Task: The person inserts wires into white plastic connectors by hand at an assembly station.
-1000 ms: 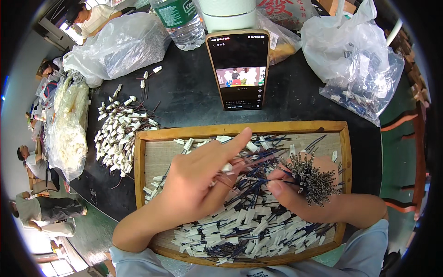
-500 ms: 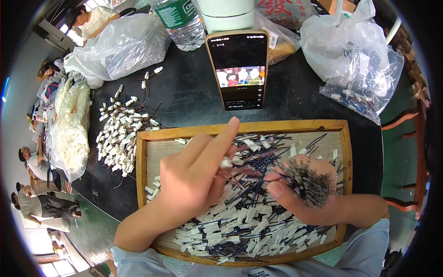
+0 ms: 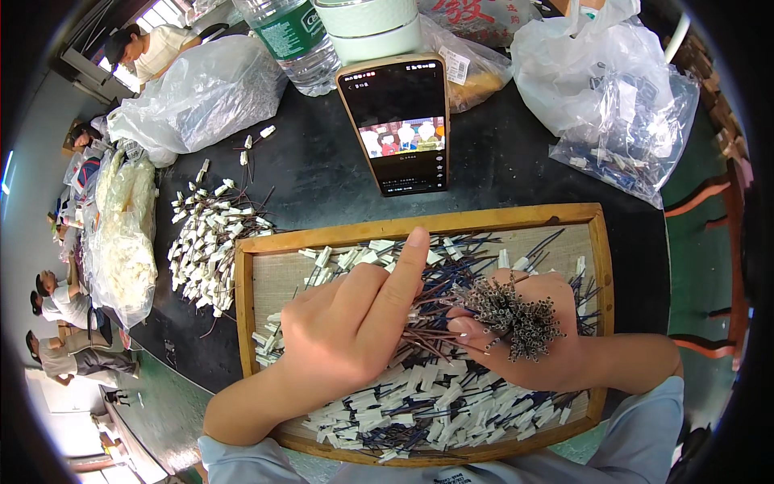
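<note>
Right hand (image 3: 555, 361) is gripping a wire bundle (image 3: 520, 321) over the tray (image 3: 500, 221).
Left hand (image 3: 343, 327) is pinching brown wires (image 3: 434, 334) just beside the bundle, index finger (image 3: 401, 284) pointing forward; white connectors (image 3: 439, 391) are lying in the tray beneath.

One phone (image 3: 395, 125); one bottle (image 3: 296, 44); one wooden tray (image 3: 516, 219); two hands (image 3: 347, 327) (image 3: 563, 305); one wire bundle (image 3: 524, 327)

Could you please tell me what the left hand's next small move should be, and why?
I would probably ease the left hand toward the right hand, guiding the reddish-brown wires in beside the bundle of dark wires: they run from under the left hand toward the right thumb, and the right hand grips that bundle.
</note>
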Demonstrator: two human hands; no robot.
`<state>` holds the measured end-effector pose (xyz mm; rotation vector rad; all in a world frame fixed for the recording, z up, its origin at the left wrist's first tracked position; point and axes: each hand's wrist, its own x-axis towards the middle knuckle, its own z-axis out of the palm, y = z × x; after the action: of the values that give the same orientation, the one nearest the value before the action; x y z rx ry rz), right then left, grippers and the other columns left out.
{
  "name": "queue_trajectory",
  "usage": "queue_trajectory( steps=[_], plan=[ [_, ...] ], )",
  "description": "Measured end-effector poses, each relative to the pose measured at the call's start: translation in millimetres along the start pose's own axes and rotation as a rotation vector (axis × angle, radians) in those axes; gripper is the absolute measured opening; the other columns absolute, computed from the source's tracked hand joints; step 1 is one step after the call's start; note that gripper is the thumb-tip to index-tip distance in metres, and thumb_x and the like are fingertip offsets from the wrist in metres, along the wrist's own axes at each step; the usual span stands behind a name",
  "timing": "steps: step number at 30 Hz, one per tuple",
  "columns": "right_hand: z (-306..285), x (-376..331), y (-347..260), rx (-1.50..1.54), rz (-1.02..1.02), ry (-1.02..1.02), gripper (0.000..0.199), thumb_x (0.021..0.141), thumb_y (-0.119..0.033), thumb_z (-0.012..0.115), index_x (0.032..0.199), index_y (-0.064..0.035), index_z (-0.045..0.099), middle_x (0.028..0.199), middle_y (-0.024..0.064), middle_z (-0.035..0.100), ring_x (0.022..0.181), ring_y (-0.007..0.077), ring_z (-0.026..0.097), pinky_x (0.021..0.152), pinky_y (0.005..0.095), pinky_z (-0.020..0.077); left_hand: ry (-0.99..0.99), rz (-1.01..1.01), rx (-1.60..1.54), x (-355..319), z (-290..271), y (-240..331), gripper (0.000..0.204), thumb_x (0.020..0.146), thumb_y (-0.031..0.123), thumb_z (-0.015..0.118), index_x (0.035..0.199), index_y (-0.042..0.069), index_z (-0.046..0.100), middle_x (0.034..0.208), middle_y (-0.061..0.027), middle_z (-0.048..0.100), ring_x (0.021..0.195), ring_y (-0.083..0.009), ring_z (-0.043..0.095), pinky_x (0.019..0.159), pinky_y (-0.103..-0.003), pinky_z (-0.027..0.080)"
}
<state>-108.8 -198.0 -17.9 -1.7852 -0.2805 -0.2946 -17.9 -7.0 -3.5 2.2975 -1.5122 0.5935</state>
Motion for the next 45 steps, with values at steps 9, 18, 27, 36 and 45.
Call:
queue_trajectory(
  steps=[9,18,27,36,45],
  plan=[
    [1.5,0.8,-3.1,-0.027,0.01,0.021,0.012,0.075,-0.006,0.073,0.081,-0.0002,0.065,0.074,0.0071,0.061,0.059,0.0178,0.058,0.05,0.0274,0.0405,0.042,0.023,0.049,-2.9,1.5,-3.0,0.057,0.062,0.005,0.065,0.118,-0.003,0.06,0.061,0.0017,0.038,0.042,-0.0064,0.038,0.035,-0.023,0.031],
    [-2.6,0.1,5.3,-0.026,-0.028,-0.052,0.023,0.069,0.001,0.074,0.091,-0.002,0.069,0.083,0.0095,0.068,0.07,0.0191,0.067,0.061,0.0276,0.0512,-0.152,0.011,0.083,0.5,-7.5,12.8,0.064,0.057,0.004,0.06,0.12,-0.004,0.058,0.064,-0.0019,0.046,0.046,-0.0115,0.046,0.04,-0.026,0.038],
    [-8.3,3.9,5.1,0.033,0.007,-0.151,0.02,0.069,0.002,0.072,0.088,-0.0008,0.067,0.084,0.0109,0.067,0.069,0.0204,0.066,0.059,0.0281,0.0494,-0.186,0.014,0.118,3.3,-8.7,18.1,0.062,0.059,0.008,0.06,0.12,-0.003,0.058,0.063,-0.0009,0.041,0.045,-0.0105,0.044,0.039,-0.025,0.036],
    [-13.6,6.1,-3.7,0.023,0.156,-0.068,0.014,0.077,-0.002,0.069,0.09,-0.0001,0.066,0.083,0.0102,0.066,0.069,0.0149,0.064,0.059,0.0256,0.0474,-0.054,0.025,0.194,2.0,-12.6,-6.7,0.053,0.061,0.006,0.06,0.113,-0.002,0.062,0.062,0.0016,0.038,0.043,-0.0064,0.039,0.037,-0.022,0.031],
    [-9.8,3.6,-0.7,0.003,0.297,0.112,0.016,0.08,-0.01,0.072,0.093,-0.0015,0.067,0.084,0.0037,0.066,0.069,0.0063,0.059,0.061,0.022,0.0462,0.062,-0.113,0.002,-0.6,-2.5,-23.5,0.019,0.078,0.004,0.063,0.097,0.001,0.064,0.064,-0.0038,0.044,0.046,-0.0095,0.045,0.039,-0.025,0.035]
  ],
)
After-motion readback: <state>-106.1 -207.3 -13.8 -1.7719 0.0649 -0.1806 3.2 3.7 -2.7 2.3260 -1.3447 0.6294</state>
